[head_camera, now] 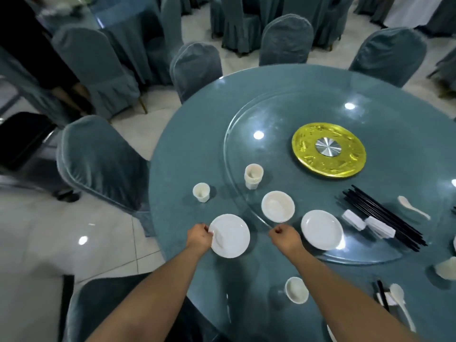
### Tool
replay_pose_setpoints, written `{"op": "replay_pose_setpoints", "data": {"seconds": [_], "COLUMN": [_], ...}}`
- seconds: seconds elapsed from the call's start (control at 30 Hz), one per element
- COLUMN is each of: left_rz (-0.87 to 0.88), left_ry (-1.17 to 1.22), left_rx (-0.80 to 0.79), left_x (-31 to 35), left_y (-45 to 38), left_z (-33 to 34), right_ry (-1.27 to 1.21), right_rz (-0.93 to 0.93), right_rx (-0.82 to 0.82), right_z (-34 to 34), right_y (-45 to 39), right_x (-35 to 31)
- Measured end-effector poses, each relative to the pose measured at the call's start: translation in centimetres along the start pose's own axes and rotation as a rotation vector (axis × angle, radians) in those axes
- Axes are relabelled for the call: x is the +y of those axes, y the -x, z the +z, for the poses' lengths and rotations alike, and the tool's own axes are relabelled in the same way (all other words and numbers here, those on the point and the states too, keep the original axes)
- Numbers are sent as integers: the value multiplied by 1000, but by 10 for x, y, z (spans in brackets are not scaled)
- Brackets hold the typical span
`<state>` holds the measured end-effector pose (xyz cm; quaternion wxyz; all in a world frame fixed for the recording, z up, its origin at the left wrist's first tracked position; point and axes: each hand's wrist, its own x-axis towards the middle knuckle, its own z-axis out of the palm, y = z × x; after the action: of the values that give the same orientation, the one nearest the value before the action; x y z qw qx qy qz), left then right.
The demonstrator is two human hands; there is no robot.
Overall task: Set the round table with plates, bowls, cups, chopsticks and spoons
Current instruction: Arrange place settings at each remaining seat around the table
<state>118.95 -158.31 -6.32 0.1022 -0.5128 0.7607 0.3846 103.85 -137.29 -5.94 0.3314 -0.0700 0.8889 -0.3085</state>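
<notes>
Left hand: the left hand (200, 236) is seen at the near-left edge of the round table (187, 154), its thumb and fingers pinched on the left rim of a white plate (230, 235) lying flat on the cloth.
Right hand: the right hand (283, 235) is held curled into a fist over the near rim of the glass turntable (278, 114); nothing is seen in it.
Setting in hand: a single cup (201, 192) is stood beyond the held plate, nearer the table's left edge.
Stock on the turntable: a stack of cups (253, 176), a bowl (278, 206) and a second plate (321, 230) are kept along its near rim; white chopstick rests (354, 219) are laid just right of them.
Chopsticks: a black bundle (385, 215) is laid on the turntable's right side, its long axis run from far-left to near-right.
Loose spoon: a white spoon (413, 207) is laid beyond the bundle, bowl end far-left, handle towards the right edge.
Done: a place at the near-right edge is judged set, with a cup (296, 290), chopsticks and a spoon (401, 306).
Left: most seats are judged unlaid; this place lacks bowl, chopsticks and spoon.
</notes>
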Motion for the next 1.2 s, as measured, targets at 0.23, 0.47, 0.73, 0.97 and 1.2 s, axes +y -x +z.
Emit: {"op": "replay_pose_setpoints", "data": {"seconds": [0.23, 0.47, 0.73, 0.97, 1.2], "left_rz": [-118, -152, -111, 56, 199], "left_ry": [50, 64, -89, -41, -60], "left_rx": [11, 33, 30, -9, -55], "left_x": [-64, -80, -64, 23, 114], "left_y": [-7, -17, -11, -29, -46], "left_z": [4, 25, 23, 12, 31], "right_ry": [55, 53, 86, 14, -58], "right_rz": [-6, 59, 90, 100, 108], "right_rx": [-18, 13, 11, 56, 92], "right_z": [42, 61, 50, 1, -39], "right_y": [6, 0, -7, -21, -43], "right_x": [3, 8, 2, -14, -11]}}
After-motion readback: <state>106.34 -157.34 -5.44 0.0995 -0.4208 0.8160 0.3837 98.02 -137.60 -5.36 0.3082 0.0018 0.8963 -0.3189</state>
